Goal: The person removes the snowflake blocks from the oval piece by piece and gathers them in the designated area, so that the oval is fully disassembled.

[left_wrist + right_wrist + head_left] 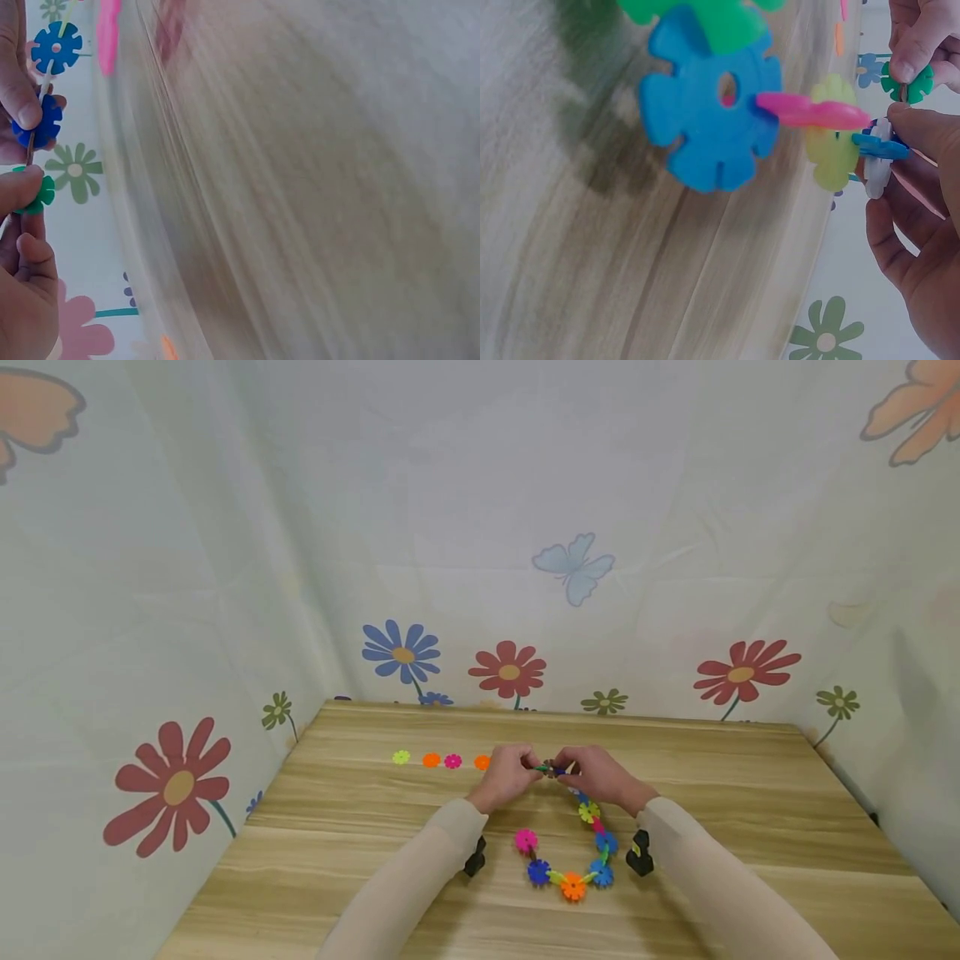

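My left hand pinches a green notched plastic disc between thumb and fingers. Against it, edge to edge, sits a brown disc, seen thin from the wrists. With thumb and fingers my right hand holds a dark blue disc at the end of a chain of linked discs. From there the chain runs through a white disc, a yellow disc and blue discs, curving round past an orange disc to a pink disc. Fingers partly hide the joints.
Left of my hands, a row of loose discs lies on the wooden table: yellow, orange, pink and another orange one. A flower-printed curtain hangs behind the table's far edge.
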`<act>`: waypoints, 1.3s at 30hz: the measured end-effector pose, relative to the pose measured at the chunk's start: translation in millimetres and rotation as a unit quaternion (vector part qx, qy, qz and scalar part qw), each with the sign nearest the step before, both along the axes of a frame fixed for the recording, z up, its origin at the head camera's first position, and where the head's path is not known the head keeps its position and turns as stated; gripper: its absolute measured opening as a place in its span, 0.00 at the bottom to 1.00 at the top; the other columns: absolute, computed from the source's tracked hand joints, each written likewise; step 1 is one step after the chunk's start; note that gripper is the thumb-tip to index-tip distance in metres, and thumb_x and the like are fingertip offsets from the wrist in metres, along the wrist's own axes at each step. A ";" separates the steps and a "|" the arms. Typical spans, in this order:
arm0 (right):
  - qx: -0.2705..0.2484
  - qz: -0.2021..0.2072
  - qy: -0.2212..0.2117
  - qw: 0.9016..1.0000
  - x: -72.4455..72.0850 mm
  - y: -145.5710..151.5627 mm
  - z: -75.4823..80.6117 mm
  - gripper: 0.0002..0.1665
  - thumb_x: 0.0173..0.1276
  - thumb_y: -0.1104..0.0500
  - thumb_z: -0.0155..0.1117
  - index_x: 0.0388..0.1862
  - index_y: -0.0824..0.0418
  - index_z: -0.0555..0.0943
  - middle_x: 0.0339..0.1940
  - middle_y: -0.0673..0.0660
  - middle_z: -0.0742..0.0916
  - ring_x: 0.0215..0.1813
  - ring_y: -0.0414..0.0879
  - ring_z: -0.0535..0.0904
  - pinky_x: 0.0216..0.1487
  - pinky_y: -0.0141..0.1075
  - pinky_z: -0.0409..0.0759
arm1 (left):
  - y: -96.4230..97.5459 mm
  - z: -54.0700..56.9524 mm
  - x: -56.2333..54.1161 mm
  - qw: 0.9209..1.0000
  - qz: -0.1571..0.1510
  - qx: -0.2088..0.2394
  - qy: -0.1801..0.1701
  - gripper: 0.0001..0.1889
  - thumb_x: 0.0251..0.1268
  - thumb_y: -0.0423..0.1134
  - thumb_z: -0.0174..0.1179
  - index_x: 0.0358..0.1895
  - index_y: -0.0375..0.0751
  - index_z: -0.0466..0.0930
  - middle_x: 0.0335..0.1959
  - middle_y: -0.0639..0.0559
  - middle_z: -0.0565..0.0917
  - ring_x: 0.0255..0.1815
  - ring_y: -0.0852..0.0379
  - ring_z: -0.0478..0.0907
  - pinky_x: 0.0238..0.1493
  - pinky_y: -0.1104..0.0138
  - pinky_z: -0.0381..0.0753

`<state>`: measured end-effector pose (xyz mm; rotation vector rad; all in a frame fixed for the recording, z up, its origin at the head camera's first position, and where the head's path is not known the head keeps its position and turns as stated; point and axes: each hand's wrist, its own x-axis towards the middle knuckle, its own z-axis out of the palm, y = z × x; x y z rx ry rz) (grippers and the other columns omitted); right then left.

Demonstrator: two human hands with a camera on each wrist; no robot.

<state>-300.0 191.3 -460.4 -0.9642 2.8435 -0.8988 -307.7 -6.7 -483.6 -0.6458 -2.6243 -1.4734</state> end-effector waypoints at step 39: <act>-0.004 -0.041 -0.007 0.999 -2.1 -2.1 -2.3 0.07 0.63 0.61 0.66 0.41 0.58 0.83 0.35 0.49 0.85 0.32 0.41 0.79 0.31 0.32 0.77 | -16.7 -3.3 -7.1 0.998 -0.041 -0.034 0.029 0.05 0.57 0.32 0.66 0.28 0.40 0.79 0.27 0.53 0.82 0.28 0.63 0.76 0.32 0.70 0.76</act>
